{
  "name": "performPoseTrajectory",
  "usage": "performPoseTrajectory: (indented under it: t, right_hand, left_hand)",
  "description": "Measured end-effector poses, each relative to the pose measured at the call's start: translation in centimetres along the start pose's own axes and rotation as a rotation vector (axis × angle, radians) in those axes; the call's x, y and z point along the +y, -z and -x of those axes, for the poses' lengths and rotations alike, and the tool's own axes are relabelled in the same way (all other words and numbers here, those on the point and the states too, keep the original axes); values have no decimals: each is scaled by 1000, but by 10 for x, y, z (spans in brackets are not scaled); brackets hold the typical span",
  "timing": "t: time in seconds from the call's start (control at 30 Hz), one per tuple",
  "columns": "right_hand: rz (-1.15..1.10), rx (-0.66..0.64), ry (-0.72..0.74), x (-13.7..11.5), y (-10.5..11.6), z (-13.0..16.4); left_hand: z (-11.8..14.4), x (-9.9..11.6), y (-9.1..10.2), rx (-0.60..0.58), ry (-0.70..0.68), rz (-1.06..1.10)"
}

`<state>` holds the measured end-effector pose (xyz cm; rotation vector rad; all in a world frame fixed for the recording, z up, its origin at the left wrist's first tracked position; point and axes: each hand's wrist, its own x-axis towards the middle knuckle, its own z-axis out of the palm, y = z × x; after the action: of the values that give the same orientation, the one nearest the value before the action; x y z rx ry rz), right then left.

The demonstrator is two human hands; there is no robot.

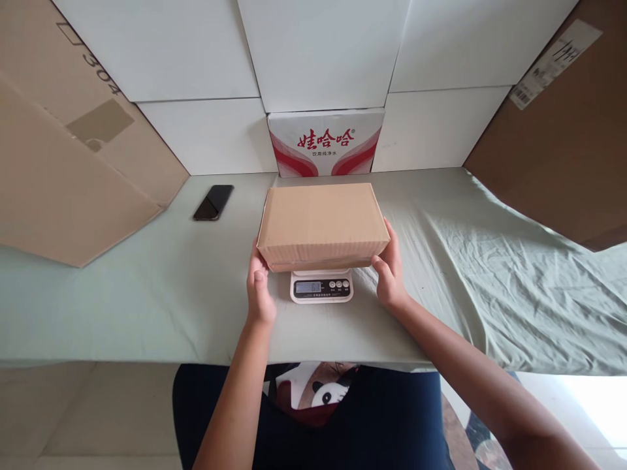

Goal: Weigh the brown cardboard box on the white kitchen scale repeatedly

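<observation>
Two hands are on one cardboard box, one at each end. Your left hand is curled open against the near left corner, thumb up along the end face and the fingers tucked out of sight beneath or behind it. Your right hand cups the near right corner the same way, fingers spread along the end. Neither hand is closed round the box; they press it between them from the sides.

That box is plain brown, shut, with its long side toward you, and it sits over one small white kitchen scale. Whether its full weight rests on the scale or your hands carry some of it, you cannot tell from here. Only the scale's front edge shows, with one grey display and a short row of round buttons beside it; the digits are too small to read. What the box holds cannot be seen.

One dark phone lies flat, well apart to the left and farther back. One white carton with red printing stands upright just behind the box, against the back.

Everything rests on one table under a pale green cloth, smooth on the left and creased on the right. Large brown cardboard sheets lean in on both sides, and white panels close off the back. Pale floor tiles show below the table edge.
</observation>
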<state>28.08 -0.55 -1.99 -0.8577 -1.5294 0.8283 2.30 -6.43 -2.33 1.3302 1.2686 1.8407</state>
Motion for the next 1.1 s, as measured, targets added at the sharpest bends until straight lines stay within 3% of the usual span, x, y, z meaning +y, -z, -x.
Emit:
performPoseTrajectory:
  t: [1.1]
  right_hand:
    - [-76, 3, -44, -10, -5, -2]
  left_hand:
    - [-1, -1, 0, 2, 4, 1]
